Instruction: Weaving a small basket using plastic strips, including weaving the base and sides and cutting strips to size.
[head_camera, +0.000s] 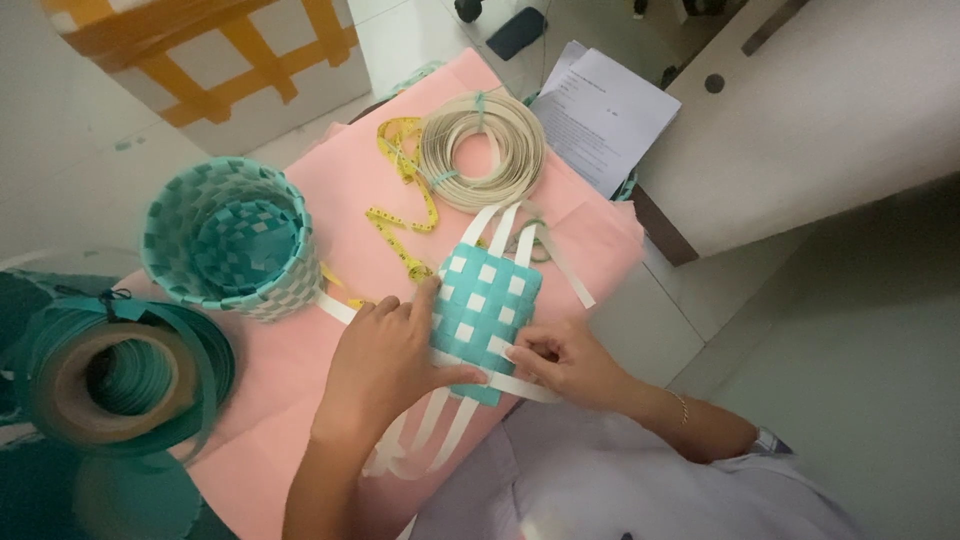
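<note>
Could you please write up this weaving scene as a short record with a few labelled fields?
Surface: pink sheet covering the table
Left hand: left hand pressing flat on the woven panel's left edge
Right hand: right hand pinching a white strip at the panel's lower right
Work piece: teal and white woven panel, loose white strips sticking out above and below
Nearby: finished woven basket, cream strip coil, yellow tape measure, teal strip roll, paper sheets

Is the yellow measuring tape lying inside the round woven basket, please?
No, the measuring tape lies on the pink sheet beside the coil of pale strip, outside the basket.
</note>
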